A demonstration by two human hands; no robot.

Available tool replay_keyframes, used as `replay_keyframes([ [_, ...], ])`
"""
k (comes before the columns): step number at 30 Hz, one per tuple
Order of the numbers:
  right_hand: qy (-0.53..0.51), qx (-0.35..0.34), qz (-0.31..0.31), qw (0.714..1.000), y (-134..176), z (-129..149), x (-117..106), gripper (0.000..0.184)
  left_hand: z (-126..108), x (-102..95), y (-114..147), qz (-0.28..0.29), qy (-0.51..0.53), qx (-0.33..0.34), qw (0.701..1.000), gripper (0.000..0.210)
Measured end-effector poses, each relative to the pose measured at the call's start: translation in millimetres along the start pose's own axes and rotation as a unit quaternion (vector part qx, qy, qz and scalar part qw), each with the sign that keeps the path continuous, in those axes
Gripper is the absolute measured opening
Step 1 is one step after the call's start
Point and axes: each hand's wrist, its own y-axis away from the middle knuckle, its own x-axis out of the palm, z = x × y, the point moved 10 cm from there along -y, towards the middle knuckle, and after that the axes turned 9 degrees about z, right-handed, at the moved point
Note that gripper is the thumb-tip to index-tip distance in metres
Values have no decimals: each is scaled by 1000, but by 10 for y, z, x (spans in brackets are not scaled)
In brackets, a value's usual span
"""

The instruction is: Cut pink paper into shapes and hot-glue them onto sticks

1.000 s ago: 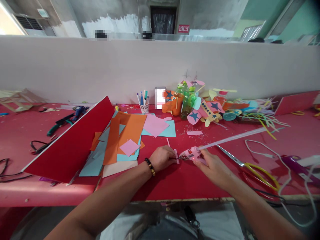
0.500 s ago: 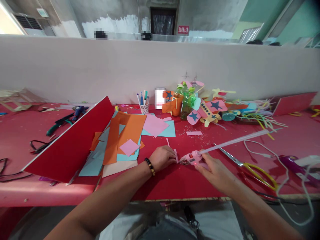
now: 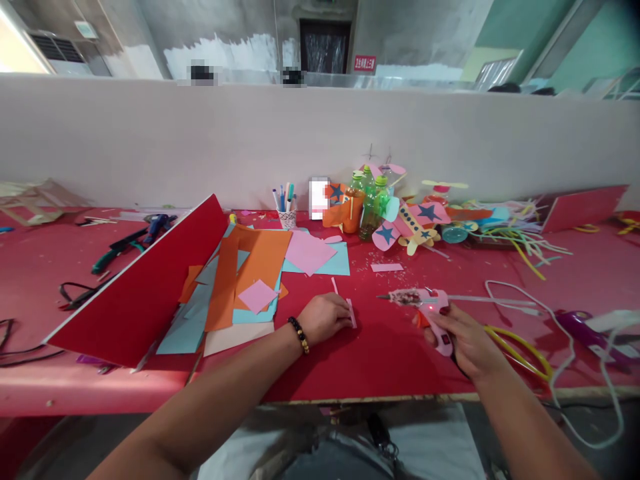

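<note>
My right hand (image 3: 467, 337) is wrapped round the handle of a pink hot glue gun (image 3: 433, 303). Its dark nozzle points left above the red table, and a long clear glue stick (image 3: 480, 301) runs out of its back. A small red light glows on its body. My left hand (image 3: 326, 320), with a beaded bracelet at the wrist, rests on the table, fingers closed on a narrow pink paper strip (image 3: 353, 315). The fingertips are partly hidden. Just beyond, another thin pink strip (image 3: 335, 285) lies on the table. Yellow-handled scissors (image 3: 523, 353) lie partly behind my right hand.
Left are coloured paper sheets (image 3: 265, 250) and a leaning red board (image 3: 145, 293). A pen cup (image 3: 287, 219), green bottles (image 3: 370, 207) and paper-and-bottle planes (image 3: 413, 223) stand at the back. A white cable (image 3: 553, 340) and purple glue gun (image 3: 595, 340) lie right.
My right hand has drawn the glue gun right, away from the pink strip, and turned it so the glue stick lies nearly level. My left hand has stayed in place.
</note>
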Motion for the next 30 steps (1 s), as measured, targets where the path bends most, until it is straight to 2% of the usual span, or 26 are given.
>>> replay_keyframes([
  [4,-132,-10,-6,991,-63,-188,-63,18,-21,15,2,6,-7,6,1000,24],
  [11,-205,-13,-31,978,-115,-304,-141,18,-51,27,-2,15,-17,4,1000,28],
  [20,-195,-11,-24,980,-118,-346,-151,18,-80,32,-11,24,-23,12,999,28],
  [30,-182,-6,-20,983,-107,-320,-124,17,-83,49,-27,10,-41,17,999,29],
])
